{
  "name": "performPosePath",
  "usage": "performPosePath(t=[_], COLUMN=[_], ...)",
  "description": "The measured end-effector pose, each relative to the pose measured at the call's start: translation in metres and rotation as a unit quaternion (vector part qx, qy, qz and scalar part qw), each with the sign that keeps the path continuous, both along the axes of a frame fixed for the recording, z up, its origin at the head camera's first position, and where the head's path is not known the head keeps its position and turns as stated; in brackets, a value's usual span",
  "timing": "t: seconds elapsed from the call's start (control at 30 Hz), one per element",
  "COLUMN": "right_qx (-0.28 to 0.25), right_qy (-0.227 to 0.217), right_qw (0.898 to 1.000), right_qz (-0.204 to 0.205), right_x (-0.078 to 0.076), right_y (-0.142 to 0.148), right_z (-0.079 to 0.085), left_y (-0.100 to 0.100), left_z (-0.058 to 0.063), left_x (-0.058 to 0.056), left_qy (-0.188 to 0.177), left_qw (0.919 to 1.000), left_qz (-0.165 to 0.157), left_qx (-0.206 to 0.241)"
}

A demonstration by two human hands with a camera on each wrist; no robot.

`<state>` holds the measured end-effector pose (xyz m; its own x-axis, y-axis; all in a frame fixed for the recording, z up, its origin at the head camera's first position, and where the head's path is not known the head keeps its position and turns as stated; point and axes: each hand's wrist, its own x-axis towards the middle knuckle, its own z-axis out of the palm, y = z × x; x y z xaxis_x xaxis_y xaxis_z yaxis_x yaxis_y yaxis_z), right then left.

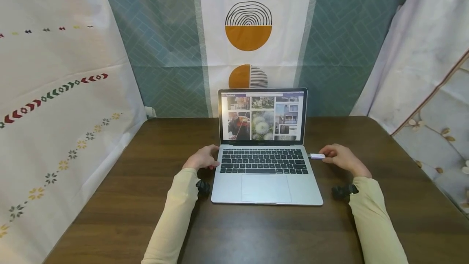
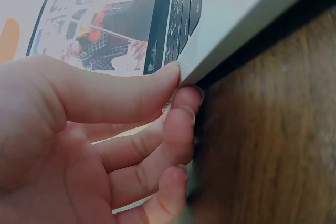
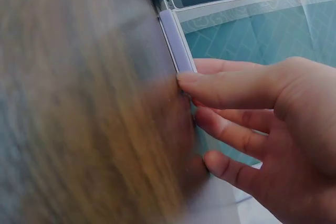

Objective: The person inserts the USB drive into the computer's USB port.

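USB stick (image 1: 317,156) pinched in right hand (image 1: 342,159), left hand (image 1: 200,158) gripping laptop (image 1: 266,188) edge, both forearms (image 1: 377,215) stretched forward

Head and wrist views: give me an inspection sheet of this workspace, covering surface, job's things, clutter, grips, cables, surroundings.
Surface: dark brown wooden table.
Job's things: open, lit silver laptop; white USB stick at its right edge, insertion depth unclear.
Clutter: nothing seen.
Grips: left grip pinches the laptop's left edge; right grip pinches the USB stick's outer end.
Cables: nothing seen.
Surroundings: teal-and-white patterned cloth behind, white patterned cloths either side.
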<state>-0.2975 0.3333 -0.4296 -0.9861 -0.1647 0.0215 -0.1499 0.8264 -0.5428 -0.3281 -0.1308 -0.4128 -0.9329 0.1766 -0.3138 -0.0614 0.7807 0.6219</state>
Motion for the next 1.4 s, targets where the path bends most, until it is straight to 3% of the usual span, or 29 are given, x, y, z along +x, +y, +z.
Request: performPosePath(t=[0.53,1.4], right_qx=[-0.001,-0.004], right_qy=[-0.019,0.019], right_qw=[1.0,0.999], right_qz=[-0.009,-0.025], right_x=[-0.0025,-0.0052], right_y=[0.003,-0.0001], right_z=[0.002,0.0009], left_y=[-0.0004,0.0001], left_z=[0.0026,0.0028], left_x=[-0.0005,-0.0002], left_qy=[-0.003,-0.007], left_qw=[1.0,1.0], left_qz=[-0.001,0.003], left_qx=[0.002,-0.005])
